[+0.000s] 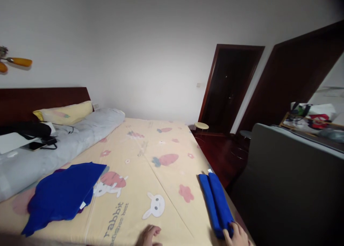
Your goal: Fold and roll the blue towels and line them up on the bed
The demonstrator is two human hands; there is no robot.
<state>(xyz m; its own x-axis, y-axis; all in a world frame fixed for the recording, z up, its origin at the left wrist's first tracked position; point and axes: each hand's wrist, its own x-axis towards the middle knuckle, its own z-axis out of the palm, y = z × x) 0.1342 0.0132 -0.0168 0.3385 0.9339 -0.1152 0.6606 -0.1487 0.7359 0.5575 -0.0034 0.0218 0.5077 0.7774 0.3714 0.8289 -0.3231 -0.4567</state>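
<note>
A blue towel (pixel 215 199), folded into a long narrow bundle with two ridges and a small white tag at its far end, lies along the right edge of the bed. My right hand (pixel 238 236) has its thumb and fingers on the near end of this bundle, gripping it. Over the bed sheet (pixel 172 210), at the bottom middle, my left hand (pixel 150 236) is partly in view, holding nothing, with thumb and finger apart. More blue towels (pixel 66 192) lie spread in a loose, uneven pile at the left, with a white tag and a dark purple edge showing.
A rolled grey quilt (pixel 88 138) and a yellow pillow (pixel 67 114) lie by the headboard (pixel 45 97). A phone (pixel 36 146) and a dark bag (pixel 29 129) rest on the quilt. Right of the bed stand a round stool (pixel 201 126) and a dark grey panel (pixel 290 181).
</note>
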